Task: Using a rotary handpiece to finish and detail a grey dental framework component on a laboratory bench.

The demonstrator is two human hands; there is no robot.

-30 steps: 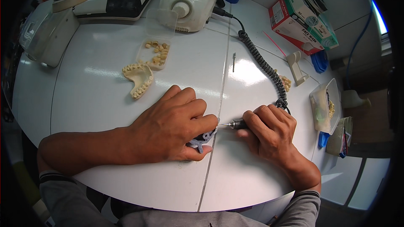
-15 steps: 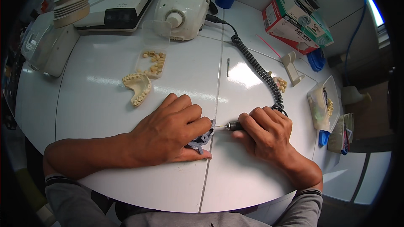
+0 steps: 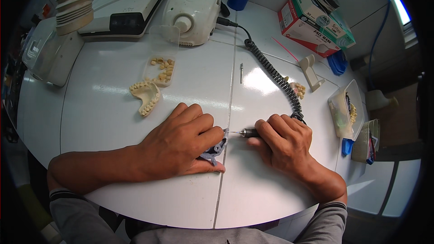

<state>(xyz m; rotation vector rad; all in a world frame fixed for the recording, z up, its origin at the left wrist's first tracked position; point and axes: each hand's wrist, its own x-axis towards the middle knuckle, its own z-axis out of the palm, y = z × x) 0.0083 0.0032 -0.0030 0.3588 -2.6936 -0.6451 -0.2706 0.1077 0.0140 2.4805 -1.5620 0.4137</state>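
While the left hand (image 3: 178, 140) grips a blue-grey piece (image 3: 219, 148), the right hand (image 3: 287, 140) wrapped around a black rotary handpiece (image 3: 250, 133)

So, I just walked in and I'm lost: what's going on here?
The person's left hand holds a bluish-grey, irregular piece. The right hand grips a black, pen-shaped handpiece, its thin metal tip pointed at the piece's edge; whether they touch is hard to tell. A cream, horseshoe-shaped dental model lies beyond the left hand.

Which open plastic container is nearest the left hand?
The small box of tooth pieces behind the cream dental arch; the tub and basket stand far right.
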